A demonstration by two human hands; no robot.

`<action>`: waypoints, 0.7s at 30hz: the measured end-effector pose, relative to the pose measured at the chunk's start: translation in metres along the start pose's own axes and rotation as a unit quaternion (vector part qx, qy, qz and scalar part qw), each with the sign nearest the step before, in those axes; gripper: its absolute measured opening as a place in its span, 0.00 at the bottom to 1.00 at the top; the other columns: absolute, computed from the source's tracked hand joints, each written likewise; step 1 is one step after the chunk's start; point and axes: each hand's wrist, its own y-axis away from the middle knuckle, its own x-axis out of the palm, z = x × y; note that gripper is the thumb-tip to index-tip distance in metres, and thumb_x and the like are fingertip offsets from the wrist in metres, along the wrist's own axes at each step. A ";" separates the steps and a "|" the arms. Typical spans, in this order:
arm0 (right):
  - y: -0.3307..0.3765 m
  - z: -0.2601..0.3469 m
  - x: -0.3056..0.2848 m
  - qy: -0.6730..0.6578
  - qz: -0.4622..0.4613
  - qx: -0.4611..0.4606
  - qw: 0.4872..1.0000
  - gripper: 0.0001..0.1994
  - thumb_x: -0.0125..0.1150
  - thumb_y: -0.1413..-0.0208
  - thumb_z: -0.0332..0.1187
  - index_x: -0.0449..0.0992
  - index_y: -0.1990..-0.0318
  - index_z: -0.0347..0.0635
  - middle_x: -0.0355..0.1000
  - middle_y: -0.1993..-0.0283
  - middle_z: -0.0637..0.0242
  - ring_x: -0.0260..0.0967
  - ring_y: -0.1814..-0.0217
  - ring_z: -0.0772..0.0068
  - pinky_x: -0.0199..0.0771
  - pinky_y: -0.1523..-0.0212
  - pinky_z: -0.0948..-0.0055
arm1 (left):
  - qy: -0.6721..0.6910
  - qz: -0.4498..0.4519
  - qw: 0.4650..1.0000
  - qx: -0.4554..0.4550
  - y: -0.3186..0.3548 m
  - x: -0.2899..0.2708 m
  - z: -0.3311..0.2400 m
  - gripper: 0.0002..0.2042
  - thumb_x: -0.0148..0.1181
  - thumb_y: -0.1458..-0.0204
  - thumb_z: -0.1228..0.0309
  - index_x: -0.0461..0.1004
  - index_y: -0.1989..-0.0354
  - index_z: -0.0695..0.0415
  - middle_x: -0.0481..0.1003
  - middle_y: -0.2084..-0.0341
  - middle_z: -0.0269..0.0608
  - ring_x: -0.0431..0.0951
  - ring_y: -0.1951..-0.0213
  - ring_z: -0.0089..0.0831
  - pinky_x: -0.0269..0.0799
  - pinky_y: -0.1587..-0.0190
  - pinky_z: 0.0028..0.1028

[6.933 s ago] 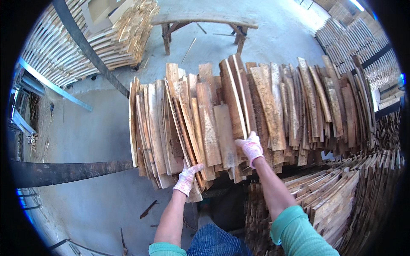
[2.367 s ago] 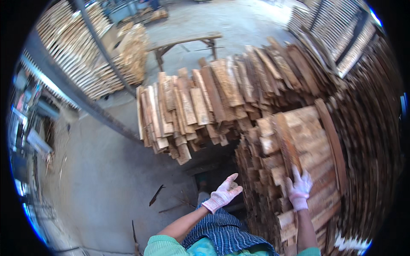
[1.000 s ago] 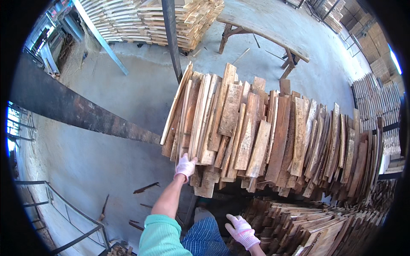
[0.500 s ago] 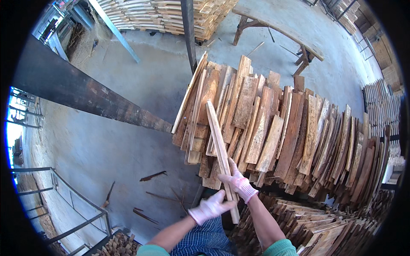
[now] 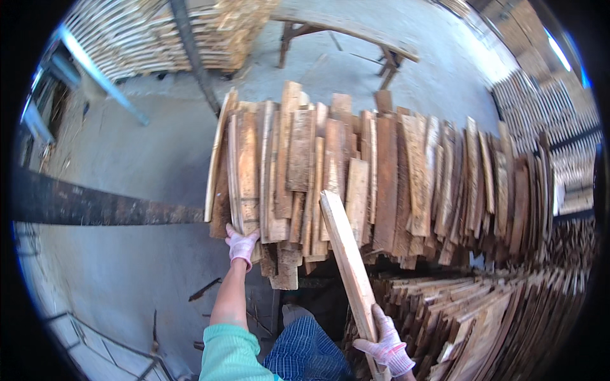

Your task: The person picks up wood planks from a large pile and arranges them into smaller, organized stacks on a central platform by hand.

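My right hand (image 5: 386, 346), in a pale pink knit glove, is closed around the lower part of a long pale wooden slat (image 5: 348, 260). That slat tilts up and left, its far end in front of the stacked boards. My left hand (image 5: 241, 246), gloved alike, grips the near end of a brown board (image 5: 248, 171) at the left end of the pile. Its fingertips are partly hidden against the wood. Many rough boards (image 5: 385, 184) stand side by side in this pile, with uneven ends.
Lower right lies another stack of thin slats (image 5: 457, 317). A dark steel beam (image 5: 108, 206) reaches the pile from the left. Behind stand a wooden bench (image 5: 346, 28) and a tall slat stack (image 5: 159, 38). Wood scraps (image 5: 204, 289) litter the floor, near a metal frame (image 5: 108, 346).
My left hand has left the slat and reached forward-left to the pile. My right hand has drawn the slat nearer and rightward. The view has shifted right.
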 end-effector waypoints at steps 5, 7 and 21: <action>0.062 0.001 -0.041 0.016 -0.066 0.021 0.997 0.54 0.79 0.59 0.52 0.56 0.25 0.44 0.64 0.45 0.46 0.66 0.41 0.44 0.66 0.36 0.58 | 0.150 0.130 0.978 0.066 0.040 -0.031 -0.003 0.31 0.73 0.50 0.60 0.68 0.42 0.63 0.77 0.53 0.45 0.78 0.55 0.37 0.76 0.50 0.36; 0.100 0.011 -0.070 0.013 -0.057 0.050 0.997 0.51 0.75 0.54 0.54 0.55 0.25 0.47 0.64 0.46 0.45 0.66 0.42 0.43 0.67 0.38 0.57 | 0.230 0.324 0.916 0.054 0.026 -0.071 0.026 0.28 0.67 0.46 0.50 0.71 0.44 0.58 0.78 0.58 0.42 0.80 0.61 0.39 0.80 0.58 0.38; 0.402 -0.162 -0.110 0.243 -0.337 0.147 0.898 0.42 0.76 0.58 0.47 0.67 0.33 0.51 0.66 0.42 0.45 0.68 0.42 0.40 0.71 0.40 0.52 | 0.351 0.447 0.822 0.023 0.198 -0.050 0.013 0.31 0.59 0.45 0.38 0.74 0.43 0.49 0.79 0.52 0.42 0.81 0.53 0.43 0.83 0.58 0.46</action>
